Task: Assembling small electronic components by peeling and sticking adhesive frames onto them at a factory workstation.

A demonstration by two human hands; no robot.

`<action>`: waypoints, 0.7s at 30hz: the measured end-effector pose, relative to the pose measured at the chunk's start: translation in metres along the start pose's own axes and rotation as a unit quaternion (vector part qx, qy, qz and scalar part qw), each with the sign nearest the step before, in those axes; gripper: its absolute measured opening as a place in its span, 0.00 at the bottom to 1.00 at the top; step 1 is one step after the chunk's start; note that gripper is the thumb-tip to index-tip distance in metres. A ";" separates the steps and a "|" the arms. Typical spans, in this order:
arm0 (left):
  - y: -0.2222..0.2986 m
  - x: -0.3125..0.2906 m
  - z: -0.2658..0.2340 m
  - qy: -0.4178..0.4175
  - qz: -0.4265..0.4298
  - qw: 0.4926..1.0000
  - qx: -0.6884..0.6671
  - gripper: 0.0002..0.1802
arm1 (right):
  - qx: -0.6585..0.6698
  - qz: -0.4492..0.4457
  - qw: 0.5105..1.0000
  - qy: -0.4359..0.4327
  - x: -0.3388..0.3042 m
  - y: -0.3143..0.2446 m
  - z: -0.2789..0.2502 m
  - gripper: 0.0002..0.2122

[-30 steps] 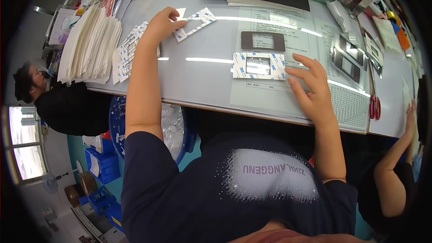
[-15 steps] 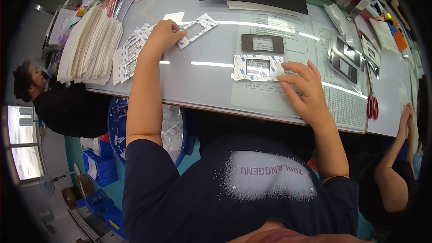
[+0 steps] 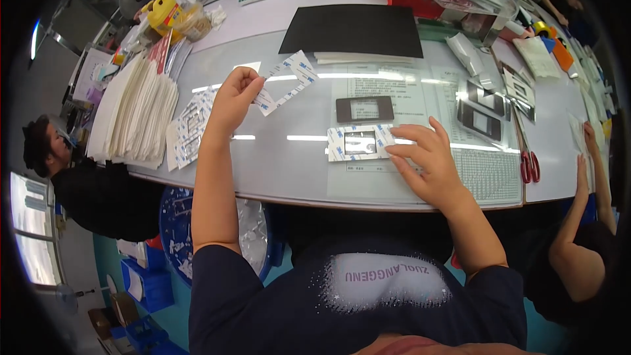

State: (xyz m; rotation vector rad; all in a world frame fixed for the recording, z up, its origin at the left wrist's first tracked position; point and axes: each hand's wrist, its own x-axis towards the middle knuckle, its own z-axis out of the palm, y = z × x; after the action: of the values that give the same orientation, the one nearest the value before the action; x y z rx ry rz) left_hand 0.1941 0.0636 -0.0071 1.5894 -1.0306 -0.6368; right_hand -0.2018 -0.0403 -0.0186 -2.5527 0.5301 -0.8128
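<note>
My left hand [image 3: 238,97] pinches one end of a white rectangular adhesive frame [image 3: 300,70] with blue print and an open window, tilted over the table. Beside that hand lie several similar white frames [image 3: 191,130], overlapping, and a small white sheet shows behind it. My right hand [image 3: 427,161] has its fingers spread, with fingertips touching the right edge of another blue-printed white frame [image 3: 336,144] lying flat. Just beyond that piece is a dark rectangular panel [image 3: 342,110] with a clear window.
A thick stack of papers [image 3: 131,112] stands at the left. A black sheet [image 3: 351,29] lies on papers at the back. At right are bagged dark panels [image 3: 478,122] and red-handled scissors [image 3: 530,167]. A blue tub [image 3: 168,236] sits below the table edge. Other people are at both sides.
The whole view has shifted, showing more of the table's far side. The frame in my left hand faces up toward me more. My right hand stays at the flat piece's edge.
</note>
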 end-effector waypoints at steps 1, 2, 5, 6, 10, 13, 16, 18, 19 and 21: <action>0.015 0.000 0.005 -0.004 0.038 0.999 -0.013 0.06 | -0.008 -0.048 0.999 0.013 0.009 -0.005 -0.004 0.10; 0.034 -0.002 0.019 -0.006 0.048 0.999 -0.014 0.06 | -0.017 -0.095 0.995 0.024 0.017 -0.010 -0.007 0.12; 0.076 -0.009 0.089 -0.133 0.094 0.972 -0.172 0.07 | -0.079 -0.256 0.959 0.093 0.052 -0.026 -0.018 0.14; 0.081 -0.011 0.108 -0.186 0.089 0.960 -0.190 0.07 | -0.099 -0.302 0.941 0.115 0.060 -0.029 -0.018 0.13; 0.100 -0.028 0.162 -0.265 0.032 0.915 -0.304 0.08 | -0.124 -0.309 0.942 0.050 0.076 -0.032 -0.032 0.12; 0.083 -0.035 0.174 -0.336 -0.024 0.837 -0.432 0.19 | 0.064 -0.239 0.964 0.100 0.073 -0.020 -0.035 0.12; 0.073 -0.040 0.178 -0.397 -0.015 0.782 -0.480 0.28 | 0.251 -0.131 0.956 0.078 0.064 -0.014 -0.033 0.09; 0.072 -0.046 0.181 -0.375 -0.008 0.810 -0.451 0.30 | 0.279 -0.107 0.952 0.062 0.064 -0.015 -0.038 0.08; 0.077 -0.045 0.179 -0.368 -0.009 0.847 -0.383 0.42 | 0.262 -0.136 0.953 0.062 0.065 -0.014 -0.037 0.08; 0.075 -0.047 0.177 -0.371 0.005 0.852 -0.369 0.43 | 0.266 -0.150 0.951 0.055 0.065 -0.015 -0.034 0.09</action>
State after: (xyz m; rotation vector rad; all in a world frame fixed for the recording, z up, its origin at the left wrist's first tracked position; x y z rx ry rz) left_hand 0.0033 0.0146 0.0111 0.6369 -1.1243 -1.5023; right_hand -0.1697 -0.0670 0.0436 -2.1115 -0.0586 -1.0412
